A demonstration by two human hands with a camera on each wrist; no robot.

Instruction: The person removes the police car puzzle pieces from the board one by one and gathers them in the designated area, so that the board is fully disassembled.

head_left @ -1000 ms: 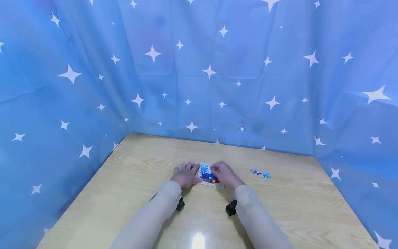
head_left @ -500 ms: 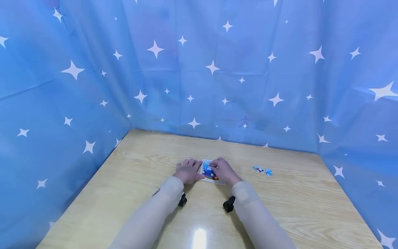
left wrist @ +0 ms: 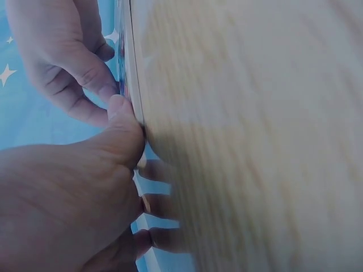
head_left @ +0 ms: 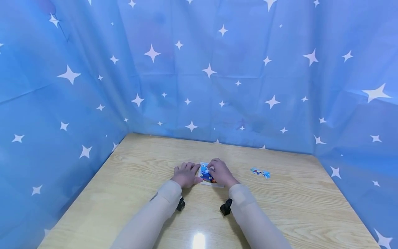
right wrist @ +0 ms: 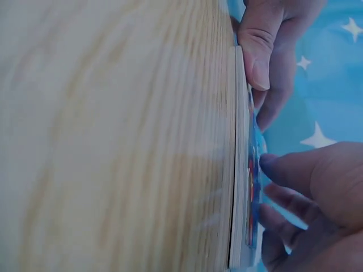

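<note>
A small jigsaw puzzle board (head_left: 214, 185) with a white rim and a blue cartoon vehicle picture lies flat on the table. My left hand (head_left: 185, 175) rests along its left side, fingers reaching forward onto the table. In the right wrist view, the left thumb (right wrist: 260, 71) presses on the board's edge. My right hand (head_left: 221, 173) bends over the right part of the picture and hides it in the head view. The right thumb (right wrist: 278, 165) and fingers touch the picture surface, spread apart, with no puzzle piece showing between them.
Several loose blue puzzle pieces (head_left: 260, 172) lie on the wooden table (head_left: 295, 200), to the right of the board. A blue curtain (head_left: 186, 86) with white stars encloses the table at the back and sides. A black wrist camera (head_left: 226, 206) hangs under the right forearm.
My right hand has shifted slightly left and forward over the picture, and its pinched fingertips have spread. The left hand stays at the board's left side. The head view dipped and returned.
</note>
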